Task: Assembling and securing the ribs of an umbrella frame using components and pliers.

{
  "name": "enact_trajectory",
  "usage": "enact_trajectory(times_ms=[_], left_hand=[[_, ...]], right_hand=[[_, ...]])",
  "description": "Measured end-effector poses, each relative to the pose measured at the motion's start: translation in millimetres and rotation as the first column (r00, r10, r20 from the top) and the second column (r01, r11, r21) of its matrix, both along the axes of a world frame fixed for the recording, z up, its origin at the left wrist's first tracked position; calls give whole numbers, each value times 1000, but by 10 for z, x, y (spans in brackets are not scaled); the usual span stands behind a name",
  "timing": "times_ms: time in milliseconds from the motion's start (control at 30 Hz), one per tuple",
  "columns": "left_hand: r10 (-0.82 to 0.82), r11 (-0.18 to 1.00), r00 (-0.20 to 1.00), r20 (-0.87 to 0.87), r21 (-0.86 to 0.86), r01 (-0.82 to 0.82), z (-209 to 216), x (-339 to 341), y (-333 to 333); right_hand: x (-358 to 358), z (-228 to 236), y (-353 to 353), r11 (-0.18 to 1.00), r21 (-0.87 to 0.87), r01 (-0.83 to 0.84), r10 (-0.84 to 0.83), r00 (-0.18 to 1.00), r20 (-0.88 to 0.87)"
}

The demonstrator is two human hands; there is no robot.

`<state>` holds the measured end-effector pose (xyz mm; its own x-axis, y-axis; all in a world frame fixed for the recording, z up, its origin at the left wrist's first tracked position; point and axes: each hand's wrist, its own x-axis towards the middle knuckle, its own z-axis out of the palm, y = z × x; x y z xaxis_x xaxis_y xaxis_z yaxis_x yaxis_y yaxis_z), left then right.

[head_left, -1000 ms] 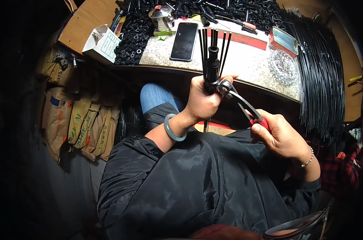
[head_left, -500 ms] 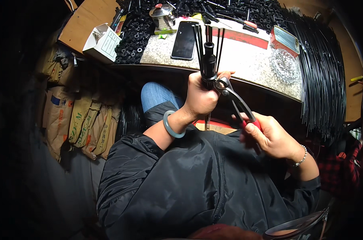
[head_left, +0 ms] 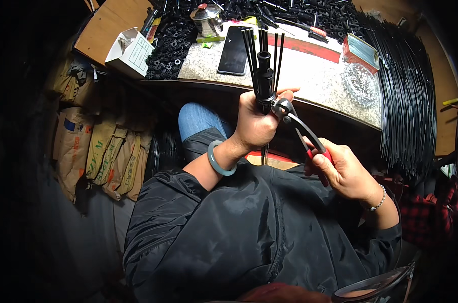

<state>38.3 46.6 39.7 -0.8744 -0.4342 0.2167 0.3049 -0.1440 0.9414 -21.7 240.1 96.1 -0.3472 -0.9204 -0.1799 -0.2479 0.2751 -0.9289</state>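
In my left hand (head_left: pixel 254 123), fingers wrapped round it, is a black ribbed hub (head_left: pixel 264 83) with thin black rods standing up around it, much like part of an umbrella frame. It is held nearly upright, and a thin shaft shows below the fist. My right hand (head_left: pixel 342 171) is closed on the red handles of a pair of pliers (head_left: pixel 302 129). The plier jaws are at the hub's lower right side, beside my left thumb. Whether they grip anything there is hidden. The plier handles stand apart.
Ahead is a speckled worktop (head_left: pixel 203 63) with a phone (head_left: pixel 233 53), a metal pot (head_left: pixel 207 20), a glass dish (head_left: pixel 360 83) and a red tin (head_left: pixel 361 50). Black parts (head_left: pixel 171 45) heap behind. Long black rods (head_left: pixel 405 96) lie right; a white box (head_left: pixel 130 53) and sacks (head_left: pixel 105 156) are left.
The plier handles have come slightly closer together, and the right-hand fingers have drawn in. The left hand and the hub have barely moved.
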Motion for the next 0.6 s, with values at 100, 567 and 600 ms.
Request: enact_trajectory(times_ms=[100,567,600], left_hand=[[8,1000,1000,-21,-22,-9,-13,-6,5],[-9,986,998,-61,-169,-1,-31,31,19],[-9,985,998,-60,-170,-2,-32,39,31]], right_hand=[[-2,36,8,1000,9,10,-10,1000,8],[-64,174,124,988,152,36,-42,998,41],[-46,117,127,990,129,58,-66,996,59]])
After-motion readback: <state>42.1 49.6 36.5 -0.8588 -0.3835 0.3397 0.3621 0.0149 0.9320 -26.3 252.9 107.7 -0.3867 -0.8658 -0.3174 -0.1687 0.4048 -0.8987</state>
